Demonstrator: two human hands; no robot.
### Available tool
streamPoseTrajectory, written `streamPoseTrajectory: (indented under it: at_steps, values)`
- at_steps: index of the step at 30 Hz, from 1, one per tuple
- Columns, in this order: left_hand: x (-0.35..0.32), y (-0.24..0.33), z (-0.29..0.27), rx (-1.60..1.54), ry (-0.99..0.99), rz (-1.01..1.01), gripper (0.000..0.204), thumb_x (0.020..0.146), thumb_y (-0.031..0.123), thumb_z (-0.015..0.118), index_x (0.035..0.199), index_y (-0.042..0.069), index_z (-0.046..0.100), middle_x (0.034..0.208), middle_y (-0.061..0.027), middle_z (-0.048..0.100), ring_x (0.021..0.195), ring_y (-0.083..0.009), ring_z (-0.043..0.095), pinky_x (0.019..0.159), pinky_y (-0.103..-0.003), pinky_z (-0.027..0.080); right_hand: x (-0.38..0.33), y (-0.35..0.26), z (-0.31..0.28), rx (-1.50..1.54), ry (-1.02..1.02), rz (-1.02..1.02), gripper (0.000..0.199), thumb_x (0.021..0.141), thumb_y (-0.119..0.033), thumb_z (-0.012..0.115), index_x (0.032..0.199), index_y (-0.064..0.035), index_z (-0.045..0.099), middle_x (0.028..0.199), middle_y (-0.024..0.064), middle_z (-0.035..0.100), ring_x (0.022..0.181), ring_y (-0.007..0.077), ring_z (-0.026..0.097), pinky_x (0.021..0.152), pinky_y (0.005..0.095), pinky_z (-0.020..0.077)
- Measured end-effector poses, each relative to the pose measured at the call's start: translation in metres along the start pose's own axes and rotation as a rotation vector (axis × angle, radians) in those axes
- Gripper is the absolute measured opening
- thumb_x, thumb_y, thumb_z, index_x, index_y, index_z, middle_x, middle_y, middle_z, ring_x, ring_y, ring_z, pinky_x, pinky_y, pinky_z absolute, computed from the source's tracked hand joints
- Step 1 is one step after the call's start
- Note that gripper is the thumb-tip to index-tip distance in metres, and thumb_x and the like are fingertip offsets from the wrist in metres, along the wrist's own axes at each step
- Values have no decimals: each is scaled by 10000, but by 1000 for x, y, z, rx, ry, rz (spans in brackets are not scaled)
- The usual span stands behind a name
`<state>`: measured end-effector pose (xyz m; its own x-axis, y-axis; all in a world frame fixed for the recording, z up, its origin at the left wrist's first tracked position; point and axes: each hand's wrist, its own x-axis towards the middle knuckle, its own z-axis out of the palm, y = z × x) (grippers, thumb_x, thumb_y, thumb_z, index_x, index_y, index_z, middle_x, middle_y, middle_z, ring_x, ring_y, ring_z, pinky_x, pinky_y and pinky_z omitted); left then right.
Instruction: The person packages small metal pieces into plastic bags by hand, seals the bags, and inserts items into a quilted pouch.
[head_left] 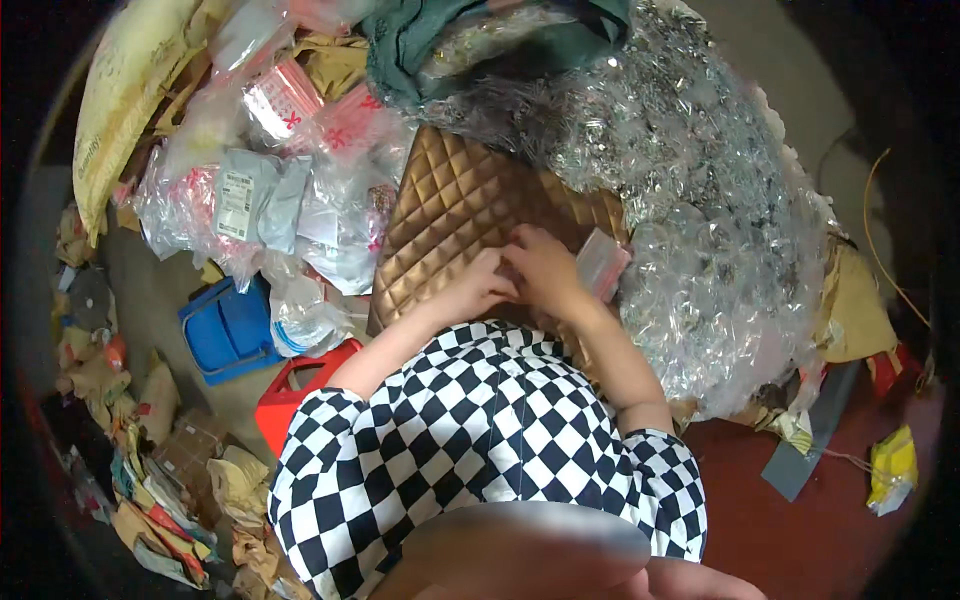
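Observation:
My left hand and my right hand meet over a bronze-brown quilted surface, close to my checkered shirt. Both have their fingers bent and drawn together, fingertips nearly touching. Whatever sits between them, if anything, is too small or hidden to make out. Just right of my right hand lies a small stack of clear plastic bags with pink edges. Along the right side, a large heap of clear plastic packets with silvery contents reaches the quilted surface.
A dark green sack holds clear plastic at the far side. To the left lie clear and pink bags, with a grey mailing pouch on top. A blue plastic stool and a red plastic one stand below. Cardboard and paper scraps litter the lower left.

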<state>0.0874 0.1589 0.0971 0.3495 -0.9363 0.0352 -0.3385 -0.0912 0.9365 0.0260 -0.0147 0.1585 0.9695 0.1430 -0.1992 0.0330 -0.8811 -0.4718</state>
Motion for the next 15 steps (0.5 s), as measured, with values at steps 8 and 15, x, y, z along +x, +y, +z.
streamPoseTrajectory:
  at_steps: [8, 15]
  values:
    - [-19, 16, 38, 61, -299, 163, 242, 746, 92, 692, 973, 169, 727, 1391, -202, 390, 1284, -386, 357, 1072, -449, 279, -103, 0, 39, 818, 289, 291, 265, 713, -42, 745, 927, -44, 589, 941, 75, 565, 944, 207, 565, 838, 308, 451]
    - [-3, 61, 37, 26, -277, 95, 279, 716, 32, 700, 967, 148, 736, 1345, -140, 464, 1281, -318, 382, 1069, -405, 299, -141, -21, 11, 614, 534, 79, 263, 812, -85, 576, 1072, -53, 591, 1096, 140, 586, 1041, 313, 565, 862, 424, 455]
